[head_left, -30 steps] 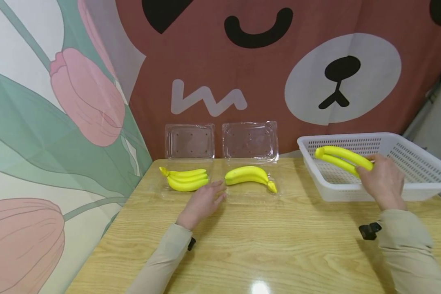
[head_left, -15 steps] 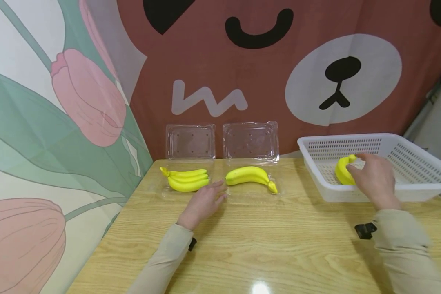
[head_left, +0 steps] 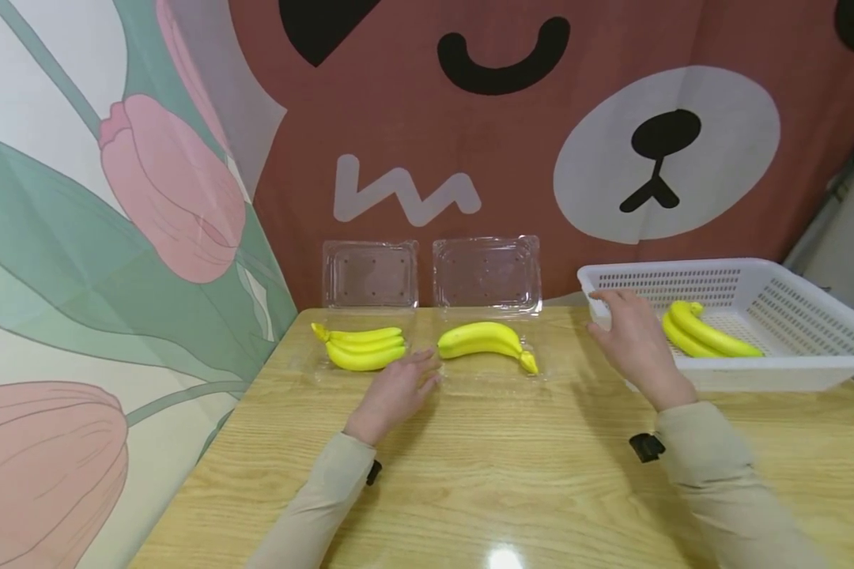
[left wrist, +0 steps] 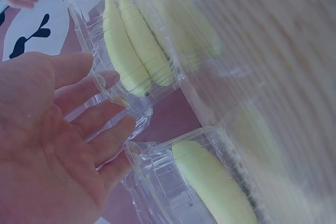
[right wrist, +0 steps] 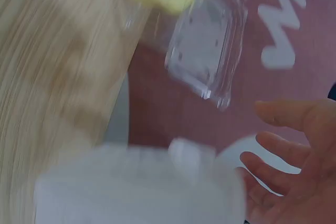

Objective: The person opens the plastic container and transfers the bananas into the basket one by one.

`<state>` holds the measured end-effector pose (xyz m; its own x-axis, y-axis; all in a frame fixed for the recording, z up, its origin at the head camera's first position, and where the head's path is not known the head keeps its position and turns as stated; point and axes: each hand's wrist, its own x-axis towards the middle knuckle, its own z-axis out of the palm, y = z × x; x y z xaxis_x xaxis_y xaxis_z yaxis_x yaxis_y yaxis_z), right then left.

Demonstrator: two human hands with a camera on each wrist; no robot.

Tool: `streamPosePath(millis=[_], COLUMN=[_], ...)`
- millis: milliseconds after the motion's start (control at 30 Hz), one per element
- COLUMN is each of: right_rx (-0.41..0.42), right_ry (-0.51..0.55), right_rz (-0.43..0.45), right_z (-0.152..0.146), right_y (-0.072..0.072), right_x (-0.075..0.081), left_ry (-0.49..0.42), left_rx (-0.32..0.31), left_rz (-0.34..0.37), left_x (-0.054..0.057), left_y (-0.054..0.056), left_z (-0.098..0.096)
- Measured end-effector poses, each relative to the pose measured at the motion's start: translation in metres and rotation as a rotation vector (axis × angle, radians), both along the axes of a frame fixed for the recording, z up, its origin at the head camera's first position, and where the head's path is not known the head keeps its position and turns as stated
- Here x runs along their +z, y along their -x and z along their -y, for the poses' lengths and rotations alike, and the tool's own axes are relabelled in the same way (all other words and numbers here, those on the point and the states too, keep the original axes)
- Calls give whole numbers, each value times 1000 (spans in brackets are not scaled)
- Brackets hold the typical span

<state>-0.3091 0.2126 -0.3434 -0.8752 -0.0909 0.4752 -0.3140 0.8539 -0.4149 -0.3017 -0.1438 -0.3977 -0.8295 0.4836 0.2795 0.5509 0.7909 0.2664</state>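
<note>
Yellow bananas [head_left: 693,330] lie in the white basket [head_left: 776,375]. At its left rim hovers the right grip [head_left: 636,341], fingers spread; the left grip [head_left: 391,391], likewise spread, is beside clear boxes [head_left: 487,273] of banana bunches [head_left: 366,358] on the counter [head_left: 505,458].

On my left wrist view, the open-palmed left hand [left wrist: 58,140] overlaps a clear plastic box [left wrist: 89,38] holding a pale-yellow banana bunch [left wrist: 131,45]; below, I see a second clear plastic box [left wrist: 157,174] with a curved pale-yellow banana [left wrist: 210,182]; wood-grained tabletop [left wrist: 289,61] spreads rightward.
</note>
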Motion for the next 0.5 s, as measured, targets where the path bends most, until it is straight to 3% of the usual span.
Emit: streamPosePath(millis=[267, 500], right_rx=[79, 128], right_ry=[-26, -37], right_rz=[98, 189], right_z=[45, 77], right_y=[16, 34], right_x=[-11, -31], left_ry=[-8, 6], left_rx=[8, 10], left_rz=[11, 14], left_x=[0, 1], left_y=[-1, 0], left_z=[0, 1])
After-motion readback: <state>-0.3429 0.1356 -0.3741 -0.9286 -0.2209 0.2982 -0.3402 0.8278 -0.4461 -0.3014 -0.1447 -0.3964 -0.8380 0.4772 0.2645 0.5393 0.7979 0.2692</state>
